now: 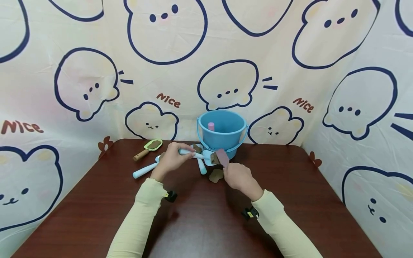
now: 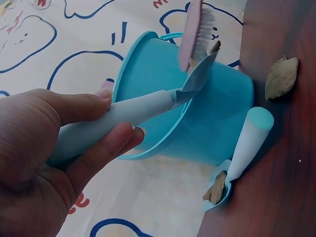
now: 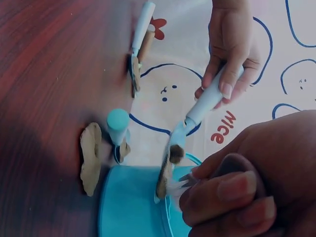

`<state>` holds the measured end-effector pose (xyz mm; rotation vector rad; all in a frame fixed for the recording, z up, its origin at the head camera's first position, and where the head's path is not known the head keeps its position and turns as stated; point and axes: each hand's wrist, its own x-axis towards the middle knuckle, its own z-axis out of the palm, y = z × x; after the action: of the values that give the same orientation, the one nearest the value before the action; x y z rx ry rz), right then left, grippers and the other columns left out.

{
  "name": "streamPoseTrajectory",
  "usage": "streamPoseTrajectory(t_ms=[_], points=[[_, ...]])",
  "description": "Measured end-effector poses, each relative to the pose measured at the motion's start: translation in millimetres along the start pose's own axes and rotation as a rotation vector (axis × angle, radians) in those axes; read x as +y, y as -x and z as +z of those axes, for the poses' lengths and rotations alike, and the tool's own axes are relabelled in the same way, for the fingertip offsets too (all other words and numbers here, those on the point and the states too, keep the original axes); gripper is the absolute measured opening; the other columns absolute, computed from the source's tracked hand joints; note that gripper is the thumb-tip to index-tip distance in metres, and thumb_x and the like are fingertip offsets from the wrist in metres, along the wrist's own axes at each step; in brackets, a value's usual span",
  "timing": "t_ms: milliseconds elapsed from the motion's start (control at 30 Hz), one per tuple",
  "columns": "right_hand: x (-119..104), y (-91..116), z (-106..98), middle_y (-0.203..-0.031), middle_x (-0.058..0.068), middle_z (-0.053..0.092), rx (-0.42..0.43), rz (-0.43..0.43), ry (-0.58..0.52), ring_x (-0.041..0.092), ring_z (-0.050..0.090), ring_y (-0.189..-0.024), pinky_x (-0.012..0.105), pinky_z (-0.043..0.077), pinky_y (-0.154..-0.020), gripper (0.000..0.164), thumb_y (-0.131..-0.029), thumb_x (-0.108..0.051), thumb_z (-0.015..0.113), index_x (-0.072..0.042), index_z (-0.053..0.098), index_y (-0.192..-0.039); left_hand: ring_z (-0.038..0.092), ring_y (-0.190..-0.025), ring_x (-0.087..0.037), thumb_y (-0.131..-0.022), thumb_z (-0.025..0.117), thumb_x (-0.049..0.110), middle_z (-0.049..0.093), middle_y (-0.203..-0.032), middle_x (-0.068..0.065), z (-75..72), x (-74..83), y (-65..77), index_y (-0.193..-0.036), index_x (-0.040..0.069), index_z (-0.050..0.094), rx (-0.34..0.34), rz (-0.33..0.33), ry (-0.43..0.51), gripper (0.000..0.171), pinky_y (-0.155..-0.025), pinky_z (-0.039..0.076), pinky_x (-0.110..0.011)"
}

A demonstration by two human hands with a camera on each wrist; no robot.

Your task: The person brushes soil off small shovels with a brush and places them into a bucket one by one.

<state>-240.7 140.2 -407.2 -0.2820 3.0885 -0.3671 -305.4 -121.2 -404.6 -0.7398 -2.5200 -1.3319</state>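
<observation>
My left hand [image 1: 172, 157] holds a toy shovel [image 2: 136, 109] by its pale blue handle, thumb on one side and fingers on the other. Brown, clay-like clumps [image 3: 176, 154] cling to the shovel's blade, which is raised by the bucket's rim. In my right hand [image 1: 238, 176] is a pink brush [image 2: 191, 37], its clear bristles against the blade in the right wrist view. The light blue bucket [image 1: 222, 139] stands right behind both tools, with its handle hanging down in front. A flat brown lump [image 1: 216, 176] lies on the table below the brush.
Left of the bucket lies another blue-handled shovel [image 1: 202, 166] bearing a brown piece. Farther left are a long blue handle [image 1: 145, 170] and a green-rimmed shovel [image 1: 141, 154] with a wooden handle. A pink rod end [image 1: 211, 126] shows inside the bucket. Patterned cloth [image 1: 187, 125] walls the table.
</observation>
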Motion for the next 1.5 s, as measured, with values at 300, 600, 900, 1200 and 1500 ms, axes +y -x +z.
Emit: streamPoseTrajectory(t_ms=[300,600,900,1200,1500], points=[[-0.9,1.0,-3.5,-0.062,0.005,0.048,0.076,-0.048,-0.144,0.02,0.049,-0.053,0.032,0.039,-0.047,0.041,-0.108,-0.029,0.048,-0.011,0.053,-0.072,0.064,-0.08,-0.019,-0.092,0.077,0.012,0.076,-0.098,-0.01,-1.4,0.8,0.6,-0.103,0.005,0.08,0.004,-0.03,0.021,0.014,-0.067,0.052,-0.03],[-14.2,0.2,13.4,-0.063,0.004,0.048,0.026,-0.124,-0.255,0.018,0.046,-0.053,0.032,0.039,-0.048,0.039,-0.109,-0.03,0.045,-0.012,0.054,-0.075,0.065,-0.081,-0.02,-0.092,0.076,0.009,0.077,-0.102,-0.012,7.2,3.9,0.0,-0.104,0.002,0.08,0.006,-0.006,0.031,0.015,-0.067,0.053,-0.028],[-15.1,-0.4,17.5,-0.063,0.005,0.05,0.007,-0.072,-0.088,0.02,0.05,-0.054,0.034,0.04,-0.048,0.038,-0.108,-0.028,0.047,-0.012,0.054,-0.074,0.066,-0.086,-0.021,-0.092,0.076,0.008,0.077,-0.101,-0.011,5.4,5.0,-1.0,-0.102,0.003,0.08,-0.016,0.005,0.002,0.013,-0.067,0.053,-0.027],[-13.4,0.5,14.0,-0.062,0.006,0.052,0.017,-0.041,-0.017,0.021,0.052,-0.052,0.035,0.041,-0.047,0.038,-0.107,-0.026,0.05,-0.01,0.054,-0.072,0.064,-0.089,-0.022,-0.092,0.076,0.01,0.077,-0.102,-0.011,1.5,4.4,-0.4,-0.102,0.004,0.081,-0.022,-0.023,-0.009,0.012,-0.067,0.051,-0.028],[-12.3,-0.3,10.5,-0.061,0.007,0.051,-0.019,0.015,0.015,0.022,0.052,-0.051,0.034,0.042,-0.046,0.042,-0.107,-0.027,0.05,-0.01,0.055,-0.069,0.066,-0.091,-0.023,-0.092,0.075,0.01,0.077,-0.102,-0.011,0.1,3.4,-0.6,-0.101,0.004,0.081,-0.022,-0.027,-0.009,0.012,-0.069,0.052,-0.029]])
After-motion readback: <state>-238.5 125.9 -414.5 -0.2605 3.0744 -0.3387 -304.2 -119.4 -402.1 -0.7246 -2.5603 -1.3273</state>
